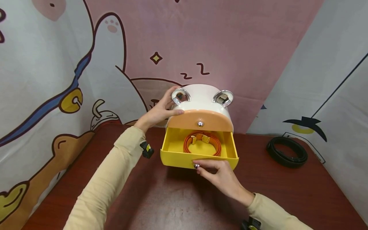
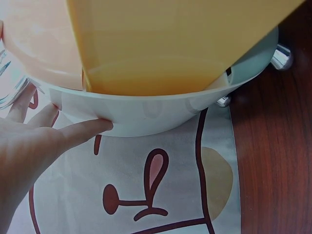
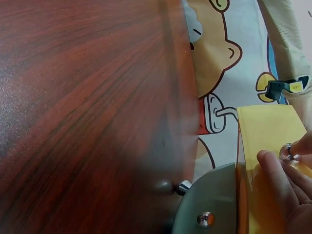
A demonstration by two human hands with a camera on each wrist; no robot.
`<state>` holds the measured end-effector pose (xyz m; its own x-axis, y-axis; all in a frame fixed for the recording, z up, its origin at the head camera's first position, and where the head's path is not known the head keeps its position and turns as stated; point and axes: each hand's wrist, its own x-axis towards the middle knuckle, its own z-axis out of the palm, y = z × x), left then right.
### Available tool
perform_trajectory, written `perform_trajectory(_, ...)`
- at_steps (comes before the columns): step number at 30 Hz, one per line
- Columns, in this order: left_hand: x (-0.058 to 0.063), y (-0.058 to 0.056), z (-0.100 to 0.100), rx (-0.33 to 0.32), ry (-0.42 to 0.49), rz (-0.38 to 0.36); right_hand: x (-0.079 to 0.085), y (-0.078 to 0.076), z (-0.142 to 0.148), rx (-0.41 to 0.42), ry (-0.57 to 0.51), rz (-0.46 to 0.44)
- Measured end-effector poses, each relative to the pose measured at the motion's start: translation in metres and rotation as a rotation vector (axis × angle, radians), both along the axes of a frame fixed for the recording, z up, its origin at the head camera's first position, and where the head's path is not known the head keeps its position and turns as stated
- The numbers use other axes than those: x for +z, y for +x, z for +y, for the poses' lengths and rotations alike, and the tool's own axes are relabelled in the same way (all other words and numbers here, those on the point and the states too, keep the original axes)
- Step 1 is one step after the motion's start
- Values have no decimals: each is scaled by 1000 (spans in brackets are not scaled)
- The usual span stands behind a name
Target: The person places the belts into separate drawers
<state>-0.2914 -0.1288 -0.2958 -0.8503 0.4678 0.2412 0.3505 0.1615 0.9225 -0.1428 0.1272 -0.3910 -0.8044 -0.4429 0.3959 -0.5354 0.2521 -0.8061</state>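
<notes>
A white storage box with shiny round ears stands at the back of the table. Its lower yellow drawer is pulled out, and a coiled orange belt with gold-coloured buckle parts lies inside. My left hand holds the box's left upper side, thumb on the front; in the left wrist view several fingers lie against the white wall. At the drawer front, my right hand pinches the small silver knob, also visible in the right wrist view. Above, the orange upper drawer is closed.
A coiled black belt lies on the dark red-brown table, right of the box. Behind the table hangs a cloth printed with cartoon animals. Small silver feet stick out from the box's underside.
</notes>
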Motion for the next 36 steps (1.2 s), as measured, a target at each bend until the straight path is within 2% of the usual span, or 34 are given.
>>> perform_trajectory(24,-2,-2,-1,-2,-13,18,-1,-22,-1,11,-37,-49)
perform_trajectory(36,-1,-2,-1,0,-16,14,0,-32,-1,34,-89,-134)
